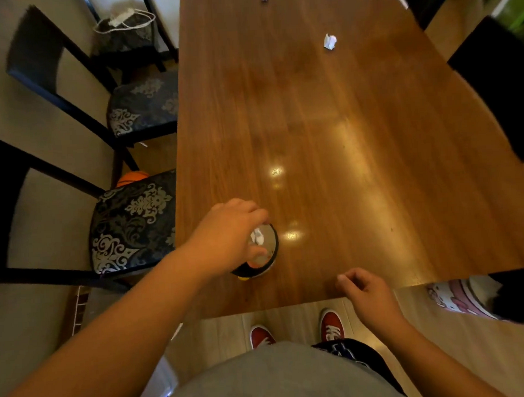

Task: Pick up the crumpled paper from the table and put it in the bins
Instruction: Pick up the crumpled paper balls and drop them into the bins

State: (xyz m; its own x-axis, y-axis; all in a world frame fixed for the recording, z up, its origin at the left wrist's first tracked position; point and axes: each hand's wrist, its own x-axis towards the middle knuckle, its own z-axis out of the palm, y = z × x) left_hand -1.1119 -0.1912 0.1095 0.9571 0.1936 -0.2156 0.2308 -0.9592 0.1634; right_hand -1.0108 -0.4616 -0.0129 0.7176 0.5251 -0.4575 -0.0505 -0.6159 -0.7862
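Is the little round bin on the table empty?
No. White crumpled paper shows inside the small round black-rimmed bin, under the left hand. How full it is, I cannot tell.

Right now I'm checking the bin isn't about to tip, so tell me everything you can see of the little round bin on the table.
The small round bin stands upright near the table's near left corner. It has a dark rim and dark wall with a pale band low down; the material is unclear. White crumpled paper shows inside. The left hand hovers over its mouth, covering much of it; contact is unclear.
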